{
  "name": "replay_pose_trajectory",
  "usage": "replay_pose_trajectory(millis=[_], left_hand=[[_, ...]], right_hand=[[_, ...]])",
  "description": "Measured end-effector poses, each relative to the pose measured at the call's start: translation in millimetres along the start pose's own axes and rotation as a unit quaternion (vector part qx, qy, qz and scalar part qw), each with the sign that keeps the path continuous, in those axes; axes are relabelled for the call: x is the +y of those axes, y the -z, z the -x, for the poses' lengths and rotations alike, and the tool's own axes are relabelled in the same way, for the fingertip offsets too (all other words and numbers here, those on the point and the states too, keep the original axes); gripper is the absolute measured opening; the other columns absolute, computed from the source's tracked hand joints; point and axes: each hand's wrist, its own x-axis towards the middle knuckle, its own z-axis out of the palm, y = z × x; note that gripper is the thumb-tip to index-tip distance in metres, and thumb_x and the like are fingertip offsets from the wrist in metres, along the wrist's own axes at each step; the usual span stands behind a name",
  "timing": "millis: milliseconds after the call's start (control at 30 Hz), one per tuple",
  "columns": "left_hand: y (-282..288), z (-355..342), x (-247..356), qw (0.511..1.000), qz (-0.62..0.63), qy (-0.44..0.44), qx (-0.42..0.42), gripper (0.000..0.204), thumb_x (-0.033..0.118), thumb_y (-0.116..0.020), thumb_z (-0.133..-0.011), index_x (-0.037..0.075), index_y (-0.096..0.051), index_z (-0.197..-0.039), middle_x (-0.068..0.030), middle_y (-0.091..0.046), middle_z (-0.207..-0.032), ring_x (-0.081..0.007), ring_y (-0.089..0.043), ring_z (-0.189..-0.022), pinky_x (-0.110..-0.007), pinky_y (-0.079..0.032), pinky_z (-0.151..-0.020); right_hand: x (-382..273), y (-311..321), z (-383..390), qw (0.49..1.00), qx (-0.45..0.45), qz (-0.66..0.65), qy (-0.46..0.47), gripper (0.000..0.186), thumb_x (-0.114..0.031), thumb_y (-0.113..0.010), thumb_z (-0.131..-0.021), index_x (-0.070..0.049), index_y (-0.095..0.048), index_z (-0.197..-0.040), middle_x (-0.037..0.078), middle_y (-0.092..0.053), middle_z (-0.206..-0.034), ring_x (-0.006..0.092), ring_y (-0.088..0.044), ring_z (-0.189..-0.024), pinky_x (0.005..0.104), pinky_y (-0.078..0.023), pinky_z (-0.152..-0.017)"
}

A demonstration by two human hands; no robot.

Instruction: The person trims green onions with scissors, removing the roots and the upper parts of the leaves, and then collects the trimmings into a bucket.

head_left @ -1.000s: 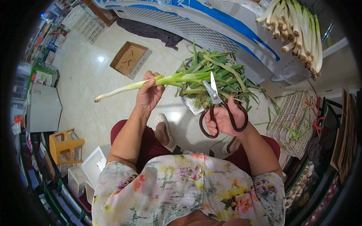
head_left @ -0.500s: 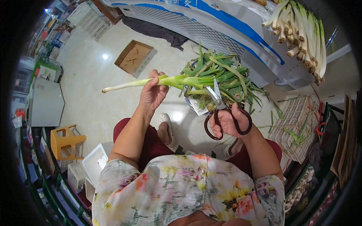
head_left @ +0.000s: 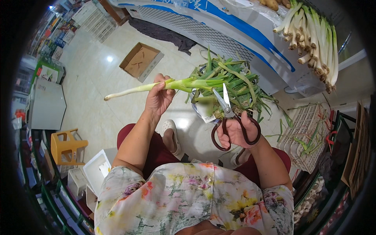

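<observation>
Since the frame half a second ago the scissors have dropped slightly toward the person, and a blurred green piece shows lower, beneath the leek; the leek itself has hardly shifted.

The leek lies up and to the left of the right hand. Its long axis runs across the view, the white root end pointing left and the green leaf end pointing right, tilted a little upward that way. The left hand is the nearer one, since it grips the stalk around the middle, thumb and fingers closed firmly about it. The right hand has its thumb and fingers in the loops of the scissors, half curled, with the handles apart and the blades spread. The blades point away from the person, up toward the cut-looking leaf end, with the tips just beside it; whether they touch it I cannot tell.

Behind that end is a heap of green leaves on the floor, and at the upper right hangs a bundle of leeks.
</observation>
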Motion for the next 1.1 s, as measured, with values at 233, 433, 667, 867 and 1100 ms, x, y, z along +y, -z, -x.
replay_pose_trajectory(millis=[233,433,667,867,1100], left_hand=[[0,0,2,1.0,-0.008,0.0,-0.003,0.015,0.009,-0.063,-0.09,0.006,-0.05,-0.094,-0.0082,-0.056,-0.101,-0.0156,-0.057,-0.067,-0.025,-0.052,-0.067],[4,0,6,0.999,-0.027,0.017,-0.017,0.015,0.01,-0.064,-0.09,0.005,-0.05,-0.093,-0.0079,-0.055,-0.096,-0.0143,-0.056,-0.066,-0.024,-0.053,-0.064],[2,0,11,0.997,-0.072,0.012,-0.017,0.013,0.009,-0.063,-0.089,0.007,-0.05,-0.091,-0.0092,-0.057,-0.091,-0.0142,-0.055,-0.068,-0.023,-0.049,-0.062],[-10,4,15,0.979,-0.202,-0.012,-0.029,0.013,0.009,-0.062,-0.091,0.008,-0.049,-0.091,-0.0097,-0.058,-0.091,-0.0148,-0.058,-0.068,-0.024,-0.05,-0.062],[-12,3,-5,0.978,-0.203,-0.001,0.042,0.015,0.014,-0.063,-0.091,0.01,-0.048,-0.092,-0.0082,-0.059,-0.093,-0.0127,-0.057,-0.067,-0.023,-0.049,-0.06]], right_hand=[[0,1,3,0.999,0.004,0.024,-0.027,0.096,-0.085,-0.025,-0.086,0.003,-0.058,-0.107,0.005,-0.054,-0.083,0.0169,-0.053,-0.074,0.0276,-0.043,-0.071],[-1,5,4,0.994,0.02,0.104,-0.026,0.084,-0.078,-0.034,-0.09,0.0,-0.059,-0.107,0.002,-0.055,-0.082,0.0127,-0.054,-0.072,0.0244,-0.041,-0.067],[-1,6,2,0.976,0.102,0.19,0.0,0.064,-0.065,-0.037,-0.098,-0.005,-0.06,-0.103,-0.001,-0.056,-0.08,0.0089,-0.054,-0.07,0.0218,-0.038,-0.061],[-2,5,-2,0.958,0.226,0.174,-0.018,0.059,-0.059,-0.033,-0.102,-0.006,-0.058,-0.097,0.0,-0.053,-0.075,0.0098,-0.051,-0.063,0.0223,-0.039,-0.058],[-1,7,-8,0.937,0.279,0.211,-0.008,0.057,-0.058,-0.037,-0.102,-0.005,-0.057,-0.092,0.001,-0.052,-0.073,0.0103,-0.05,-0.06,0.0235,-0.04,-0.056]])
